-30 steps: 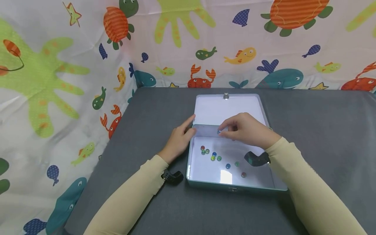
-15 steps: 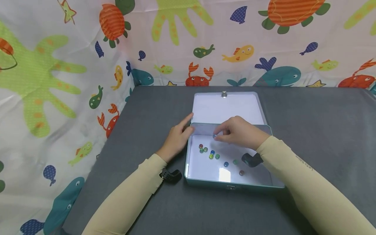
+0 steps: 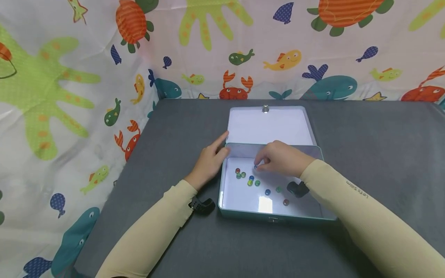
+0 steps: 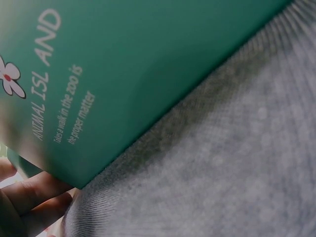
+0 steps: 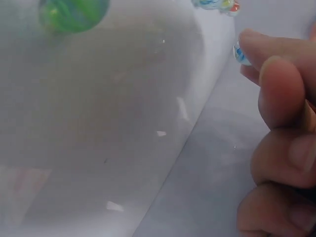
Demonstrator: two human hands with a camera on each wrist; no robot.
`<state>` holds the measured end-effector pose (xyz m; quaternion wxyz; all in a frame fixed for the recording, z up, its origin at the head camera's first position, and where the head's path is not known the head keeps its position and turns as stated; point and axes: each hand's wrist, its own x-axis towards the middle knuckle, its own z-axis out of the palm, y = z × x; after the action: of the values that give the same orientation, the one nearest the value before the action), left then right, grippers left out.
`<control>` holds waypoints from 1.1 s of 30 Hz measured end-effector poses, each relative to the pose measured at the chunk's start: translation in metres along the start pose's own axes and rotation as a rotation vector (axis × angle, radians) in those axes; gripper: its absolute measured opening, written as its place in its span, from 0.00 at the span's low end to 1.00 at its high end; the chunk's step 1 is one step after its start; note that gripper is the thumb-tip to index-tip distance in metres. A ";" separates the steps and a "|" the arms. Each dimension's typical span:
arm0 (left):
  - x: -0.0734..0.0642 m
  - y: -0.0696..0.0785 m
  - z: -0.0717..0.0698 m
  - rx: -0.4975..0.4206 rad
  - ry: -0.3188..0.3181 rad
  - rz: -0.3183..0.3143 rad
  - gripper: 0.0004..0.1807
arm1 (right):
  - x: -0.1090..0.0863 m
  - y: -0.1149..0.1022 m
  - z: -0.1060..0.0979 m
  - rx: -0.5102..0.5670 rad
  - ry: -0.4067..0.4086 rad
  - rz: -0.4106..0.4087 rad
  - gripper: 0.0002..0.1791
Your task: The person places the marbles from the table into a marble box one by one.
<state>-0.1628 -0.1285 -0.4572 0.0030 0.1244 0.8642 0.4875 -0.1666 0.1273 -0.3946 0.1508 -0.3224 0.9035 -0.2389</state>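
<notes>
My right hand (image 3: 279, 157) pinches a clear marble with blue swirls (image 5: 241, 53) between thumb and index finger, inside the open tin box (image 3: 231, 202). In the right wrist view its other fingers are curled in. My left hand (image 3: 208, 164) rests against the box's back left corner, index finger and thumb extended along it. Several glass marbles lie on the white floor of the box, among them a red one (image 3: 238, 170), a blue one (image 3: 267, 192), a green one (image 3: 278, 189) and a brownish one (image 3: 286, 202). The left wrist view shows the box's green printed side (image 4: 148, 59).
The white-lined lid (image 3: 271, 125) lies folded back behind the box, with a metal clasp (image 3: 265, 109) at its far edge. Grey cloth (image 3: 174, 127) covers the table. A sea-animal printed curtain (image 3: 208, 61) stands behind and to the left.
The right hand has lowered from the box's back wall toward its floor, still pinching the blue marble. The left hand stays at the corner. The head view has shifted slightly.
</notes>
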 end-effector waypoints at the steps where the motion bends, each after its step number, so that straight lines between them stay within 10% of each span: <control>1: 0.000 0.000 0.000 0.002 0.002 0.002 0.34 | 0.000 0.000 0.000 -0.006 -0.006 0.009 0.10; 33: -0.001 0.002 0.001 0.018 0.010 -0.015 0.34 | -0.003 -0.004 -0.002 0.020 -0.001 0.044 0.12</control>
<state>-0.1618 -0.1269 -0.4565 0.0012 0.1157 0.8694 0.4803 -0.1628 0.1276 -0.3902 0.1595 -0.3011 0.9078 -0.2443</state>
